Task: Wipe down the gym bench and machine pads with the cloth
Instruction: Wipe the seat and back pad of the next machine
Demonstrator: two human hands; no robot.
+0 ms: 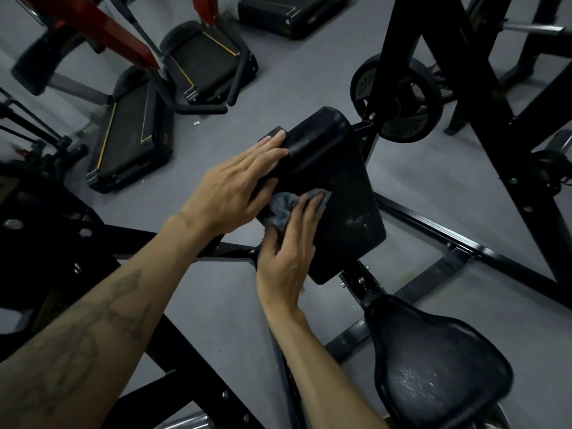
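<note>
A: On the black arm pad (337, 193) in the middle of the floor, both of your hands are busy. Do you see the cloth?

B: Yes. The blue-grey cloth (283, 209) is bunched up on the near left side of the pad.

A: Your right hand (286, 258) presses it down on the pad. Your fingers lie long and mostly straight over the cloth, and part of the cloth puffs out on the left of them.

B: And my other hand?

A: Your left hand (229, 187) lies flat on the left edge of the pad. Its fingers are straight and close together, and the tips reach up to the round roll at the far end of the pad. It holds nothing.

B: Are my hands close?

A: Very close. Your left hand is just above the cloth, and the thumb is right next to it. I cannot tell if they touch.

B: What else is near?

A: A black seat (433, 366) sits lower right, shiny in spots. A weight plate (399, 97) hangs on the black frame (483, 97) behind the pad. Two small treadmills (130, 134) stand on the grey floor (418, 168) to the upper left.
</note>
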